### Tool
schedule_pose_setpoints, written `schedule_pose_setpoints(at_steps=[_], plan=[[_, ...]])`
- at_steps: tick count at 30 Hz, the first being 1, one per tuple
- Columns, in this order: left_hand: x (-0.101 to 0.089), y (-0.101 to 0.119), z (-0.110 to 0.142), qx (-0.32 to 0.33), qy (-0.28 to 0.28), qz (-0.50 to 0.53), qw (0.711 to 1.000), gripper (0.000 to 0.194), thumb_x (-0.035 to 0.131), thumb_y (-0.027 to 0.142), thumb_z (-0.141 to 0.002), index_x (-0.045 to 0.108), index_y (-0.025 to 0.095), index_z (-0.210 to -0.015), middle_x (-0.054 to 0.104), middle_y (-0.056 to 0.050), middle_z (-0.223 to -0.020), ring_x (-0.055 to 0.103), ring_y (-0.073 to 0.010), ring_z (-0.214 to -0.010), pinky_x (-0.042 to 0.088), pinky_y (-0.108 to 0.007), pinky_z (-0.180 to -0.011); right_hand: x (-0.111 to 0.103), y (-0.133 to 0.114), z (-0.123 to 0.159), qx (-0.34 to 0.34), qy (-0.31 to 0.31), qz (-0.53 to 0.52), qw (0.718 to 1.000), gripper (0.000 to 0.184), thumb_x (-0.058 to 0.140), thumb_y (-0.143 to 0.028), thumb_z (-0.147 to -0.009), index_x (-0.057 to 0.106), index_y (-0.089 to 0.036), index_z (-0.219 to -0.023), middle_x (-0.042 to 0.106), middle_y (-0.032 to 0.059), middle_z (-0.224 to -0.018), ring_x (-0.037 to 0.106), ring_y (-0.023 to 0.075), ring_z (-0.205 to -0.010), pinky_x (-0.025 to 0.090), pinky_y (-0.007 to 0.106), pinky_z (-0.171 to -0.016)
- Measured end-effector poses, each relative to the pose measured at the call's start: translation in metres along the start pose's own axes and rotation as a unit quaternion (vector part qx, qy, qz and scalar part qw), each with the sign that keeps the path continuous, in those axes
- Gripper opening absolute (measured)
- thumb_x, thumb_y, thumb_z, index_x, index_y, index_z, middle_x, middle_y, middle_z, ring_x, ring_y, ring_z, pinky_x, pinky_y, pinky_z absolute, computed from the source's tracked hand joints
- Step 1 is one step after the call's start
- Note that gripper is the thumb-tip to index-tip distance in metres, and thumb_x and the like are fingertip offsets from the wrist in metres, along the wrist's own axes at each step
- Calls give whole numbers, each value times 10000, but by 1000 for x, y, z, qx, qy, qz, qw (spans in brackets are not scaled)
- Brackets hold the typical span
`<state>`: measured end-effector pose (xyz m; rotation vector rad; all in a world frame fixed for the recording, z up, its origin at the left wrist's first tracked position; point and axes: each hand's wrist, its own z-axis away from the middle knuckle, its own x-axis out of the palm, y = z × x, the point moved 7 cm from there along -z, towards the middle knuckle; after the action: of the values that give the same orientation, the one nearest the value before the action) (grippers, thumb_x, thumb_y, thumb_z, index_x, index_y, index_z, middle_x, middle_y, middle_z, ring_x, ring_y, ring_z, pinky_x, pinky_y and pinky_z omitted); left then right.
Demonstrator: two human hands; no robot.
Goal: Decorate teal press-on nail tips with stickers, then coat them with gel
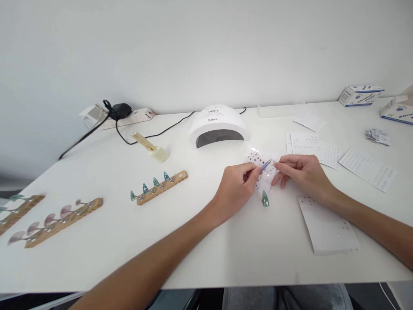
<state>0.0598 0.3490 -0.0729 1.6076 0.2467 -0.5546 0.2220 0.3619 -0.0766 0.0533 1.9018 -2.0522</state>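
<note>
My left hand (237,185) is closed in a pinch on a pair of purple-blue tweezers (266,165), their tips pointing up and right. Beneath the tips is a clear nail sticker sheet (271,173) printed with small dark star shapes. The fingertips of my right hand (300,174) pinch this sheet at its right edge. Just below the sheet lies a green pointed false nail (265,199). A white sticker sheet (325,230) rests on the table under my right wrist.
A white nail lamp (219,122) stands at the back. Left are a nail polish bottle (158,153) and wooden racks of false nails (163,187). More sticker sheets (368,168), small packets (378,137) and alcohol pad boxes (360,95) lie right. A black cable (171,128) crosses behind.
</note>
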Motion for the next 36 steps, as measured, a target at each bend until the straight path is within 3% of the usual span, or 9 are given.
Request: schedule_pose_setpoints(at_steps=[9, 13, 16, 19, 21, 23, 25, 29, 36], plan=[[1, 3, 2, 14, 6, 20, 1000, 247, 535, 281, -885, 610, 152, -687, 492, 32, -553, 371, -70, -495, 310, -216, -469, -3, -2, 1, -1, 19, 10, 1000, 274, 672, -389, -846, 647, -184, -665, 739, 43, -640, 623, 142, -508, 521, 287, -598], [-7, 6, -1, 8, -18, 59, 998, 233, 556, 311, -885, 652, 159, -736, 465, 35, -542, 371, -70, -485, 297, -218, -452, -20, -2, -6, -2, 47, 95, 994, 251, 649, -383, -849, 666, -186, -695, 683, 16, -559, 539, 133, -439, 479, 319, -562], [-13, 4, -7, -27, -46, 107, 993, 225, 560, 314, -885, 684, 158, -780, 417, 43, -499, 364, -68, -442, 281, -227, -430, -41, 1, -13, 8, 85, 203, 975, 200, 662, -363, -828, 719, -182, -890, 632, -9, -510, 536, 156, -458, 459, 347, -585], [-20, 0, -12, -57, -44, 149, 986, 209, 589, 313, -872, 697, 153, -791, 365, 56, -472, 322, -53, -403, 242, -224, -406, -57, -5, -13, -15, 132, 277, 952, 404, 687, -363, -799, 659, -204, -1169, 691, 28, -684, 618, 211, -608, 449, 347, -567], [-24, -2, -15, -60, -29, 167, 984, 191, 621, 318, -855, 702, 151, -810, 393, 54, -500, 313, -39, -391, 228, -216, -392, -59, -13, -8, -47, 149, 300, 941, 392, 674, -342, -799, 642, -237, -1175, 692, 42, -788, 616, 209, -639, 438, 330, -535], [-27, -3, -17, -53, -8, 176, 983, 158, 656, 309, -831, 688, 154, -832, 461, 45, -558, 331, -27, -380, 229, -206, -375, -48, -20, -2, -82, 112, 300, 944, 215, 637, -301, -809, 688, -252, -1012, 671, 40, -796, 582, 182, -614, 443, 323, -540], [-30, -4, -18, -45, 14, 177, 983, 125, 677, 279, -811, 655, 157, -829, 511, 38, -603, 359, -22, -368, 241, -196, -359, -27, -22, 5, -105, 25, 283, 953, 103, 625, -267, -801, 708, -258, -863, 661, 35, -786, 562, 171, -623, 460, 324, -580], [-35, -4, -17, -34, 52, 170, 983, 117, 674, 239, -804, 605, 152, -767, 539, 33, -601, 407, -31, -332, 258, -193, -329, 14, -12, 21, -96, -123, 245, 957, 162, 710, -259, -731, 735, -283, -889, 675, 34, -890, 582, 200, -750, 485, 338, -660], [-33, -1, -15, -31, 57, 169, 983, 126, 667, 207, -810, 586, 144, -735, 557, 30, -596, 438, -42, -313, 297, -202, -319, 34, -2, 29, -91, -122, 230, 961, 143, 706, -264, -788, 727, -302, -924, 671, 25, -991, 565, 242, -965, 464, 410, -849]])
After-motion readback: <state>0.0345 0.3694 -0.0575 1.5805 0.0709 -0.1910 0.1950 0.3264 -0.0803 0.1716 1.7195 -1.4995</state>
